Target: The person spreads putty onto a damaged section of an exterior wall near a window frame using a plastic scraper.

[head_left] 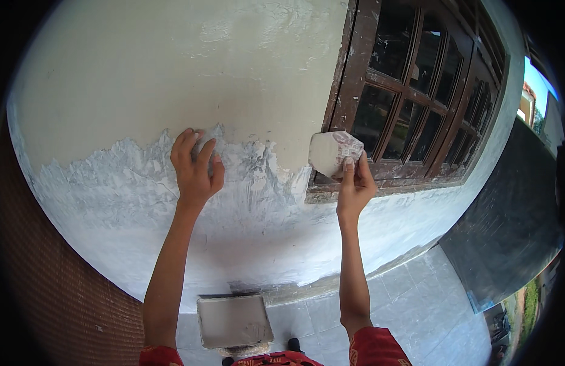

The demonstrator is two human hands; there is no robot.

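My left hand [197, 171] rests its curled, spread fingertips on the wall, where cream paint [172, 67] gives way to a ragged band of rough white-grey patches [123, 171]; it holds nothing that I can see. My right hand [354, 186] grips a pale, flat, irregular piece [327, 152] with brownish marks, possibly peeled paint, between thumb and fingers. That piece is held over the lower left corner of a brown wooden window [398, 97] with dark panes and scuffed, paint-spotted frame.
A shallow rectangular tray [233, 320] with a pale grey inside stands below, by the wall's foot and my feet, on a grey tiled floor [410, 299]. Brown woven matting [44, 262] is at the left. A large dark panel [496, 219] leans at the right, with daylight beyond it.
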